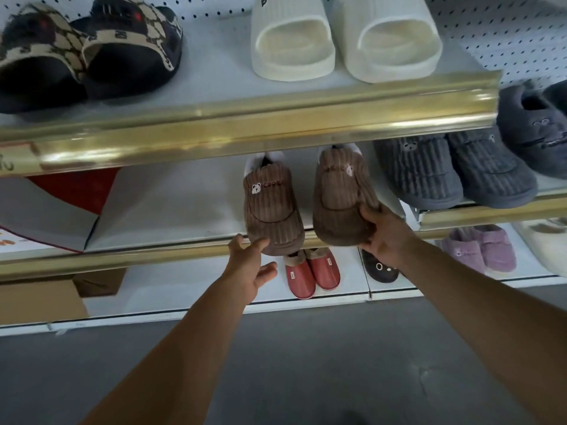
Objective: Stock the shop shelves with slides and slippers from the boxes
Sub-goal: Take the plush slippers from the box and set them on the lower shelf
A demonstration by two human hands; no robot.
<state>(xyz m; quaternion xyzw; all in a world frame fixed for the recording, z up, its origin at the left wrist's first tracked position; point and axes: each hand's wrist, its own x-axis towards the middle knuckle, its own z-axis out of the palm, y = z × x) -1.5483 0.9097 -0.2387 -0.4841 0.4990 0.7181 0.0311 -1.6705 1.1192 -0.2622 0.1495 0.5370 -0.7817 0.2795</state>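
White pegboard backs a tiered shop rack with gold-trimmed shelf edges; grey floor below.

Middle shelf (171, 204): two brown slippers, ribbed corduroy-like fabric, white lining at the heel opening, small bear face and lettering stitched on the upper. Left slipper (271, 210) lies on the shelf, toe overhanging the gold front rail. Right slipper (342, 200) sits just beside it, not touching, toe also past the rail.

Left hand (250, 268): fingers straight and spread, palm turned inward. Fingertips touch the toe of the left slipper from below and the side. Nothing gripped.

Right hand (386, 237): fingers curled round the toe end of the right slipper, thumb on top of the upper, remaining fingers under the sole. Firm hold.

Top shelf (214, 87): pair of dark patterned slides (89, 53) at left, pair of cream slides (343, 41) to the right.

Right of the brown pair, same level: grey slippers (454, 173), ribbed, and a darker plush one further right.

Bottom shelf (184, 286): red slippers (311, 273) directly under the brown pair, a black slipper (379, 269) partly hidden by the right wrist, lilac slippers (481, 250) further right.

Far left: a cardboard box (40, 299) on the bottom level; a red-and-white box (52, 210) above it.
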